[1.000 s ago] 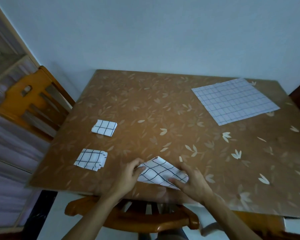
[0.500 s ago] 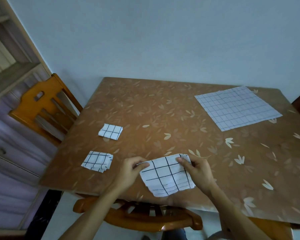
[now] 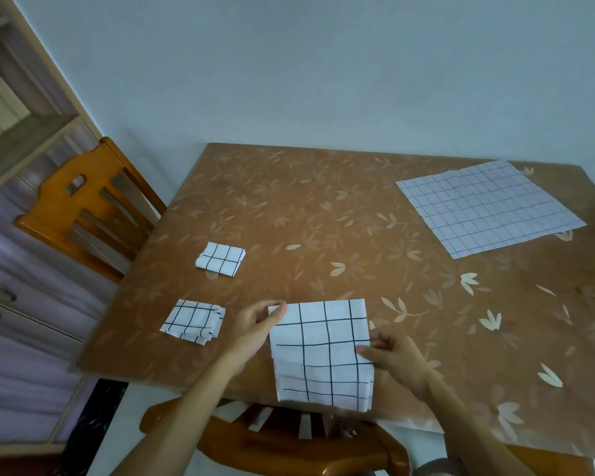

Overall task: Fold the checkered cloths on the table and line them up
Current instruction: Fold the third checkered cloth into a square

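Note:
A white cloth with a black grid [image 3: 322, 352], partly folded into a rectangle, lies at the table's near edge and hangs slightly over it. My left hand [image 3: 256, 324] pinches its far left corner. My right hand [image 3: 392, 355] grips its right edge about halfway down. Two small folded checkered cloths lie to the left, one behind the other: the nearer one [image 3: 194, 321] and the farther one [image 3: 221, 259]. A large unfolded cloth with a fine blue grid [image 3: 488, 207] lies flat at the far right.
The brown table [image 3: 340, 235] has a leaf-patterned cover. An orange wooden chair [image 3: 83, 201] stands at its left side, another chair [image 3: 289, 441] is tucked under the near edge. A cabinet [image 3: 14, 304] is on the left, and a pale wall is behind.
The cloth went from a crumpled, angled shape to a flat rectangle squared to the table edge. My left hand moved to its far left corner, my right hand down its right edge.

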